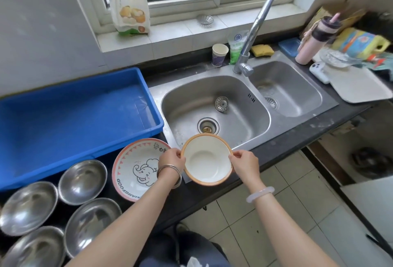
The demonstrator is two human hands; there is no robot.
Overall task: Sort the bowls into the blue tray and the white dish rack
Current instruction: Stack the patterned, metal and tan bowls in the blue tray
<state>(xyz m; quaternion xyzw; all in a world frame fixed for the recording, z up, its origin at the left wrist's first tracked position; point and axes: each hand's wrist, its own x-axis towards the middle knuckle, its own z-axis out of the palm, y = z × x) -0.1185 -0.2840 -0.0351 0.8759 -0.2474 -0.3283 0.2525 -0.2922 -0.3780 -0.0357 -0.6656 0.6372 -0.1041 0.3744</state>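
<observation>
Presently, the small white ceramic bowl with an orange-brown rim (207, 159) is off the dark stone desk (276, 150). It is held over the front lip of the stainless steel double sink (214, 105), mouth up and tipped slightly toward the person. The left hand (171, 158) pinches its left rim between thumb and fingertips. The right hand (244, 163) pinches the right rim in the same manner. Judgement: a two-sided rim hold keeps the fingers out of the well and lets the bowl travel either way, so no destination appears committed.

The deep blue plastic tray (74, 118) sits directly left of the sink, with no bowl in it. Left of the sink's front corner, the large pink-rimmed ceramic bowl with an elephant drawing (136, 171) rests on the desk. Farther left of the sink, four round stainless steel bowls (83, 181) lie mouth up and close together. This grouping reads as a waiting pile, set within reach of the tray.

Right of the sink lies a flat white plastic board-like piece (359, 88). Whether it is the dish rack cannot be told.

Assessment: the sorting is at its start, with nothing placed. The held bowl is ceramic, so it probably goes apart from the steel ones.

Risk: the bowl is held by its rim alone over hard steel, and a slip would chip it.
</observation>
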